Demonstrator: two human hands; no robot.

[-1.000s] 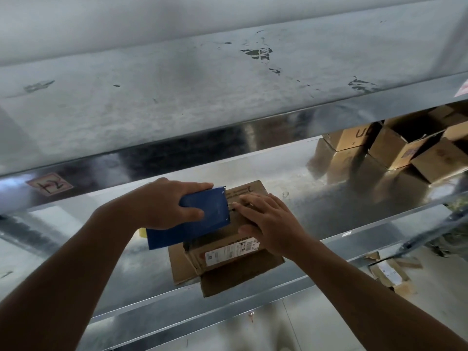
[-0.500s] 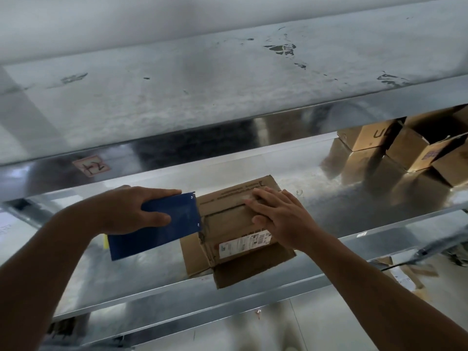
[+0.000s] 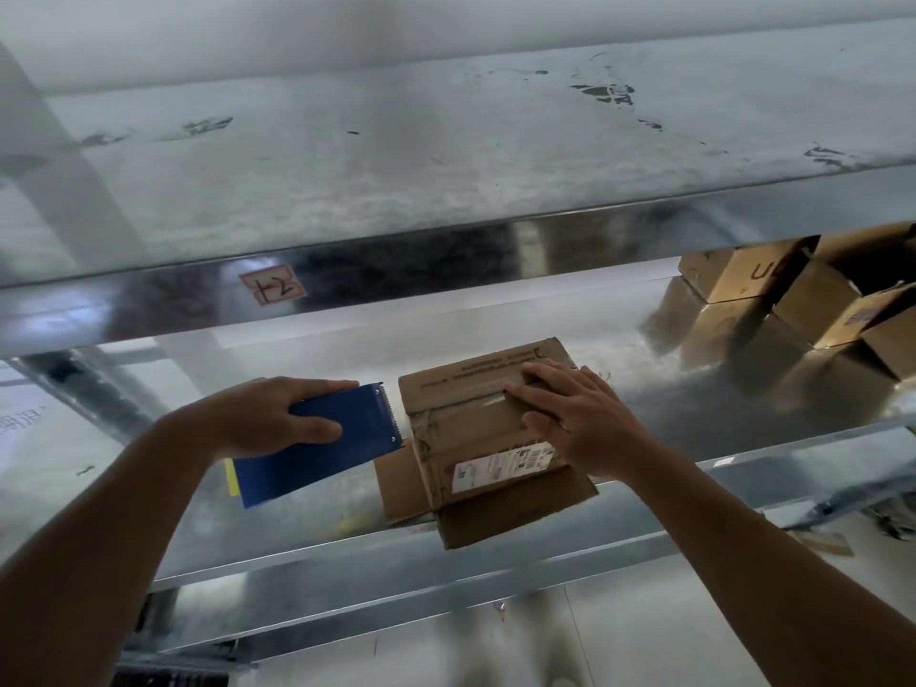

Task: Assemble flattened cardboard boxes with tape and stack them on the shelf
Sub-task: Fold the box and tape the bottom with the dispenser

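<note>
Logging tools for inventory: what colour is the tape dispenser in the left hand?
The tape dispenser is dark blue, seen best in the head view.

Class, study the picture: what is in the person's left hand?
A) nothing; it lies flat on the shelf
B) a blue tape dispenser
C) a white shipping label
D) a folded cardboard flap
B: the left hand grips the blue tape dispenser, its toothed edge just left of the cardboard box, while the right hand rests flat on the box.
</note>
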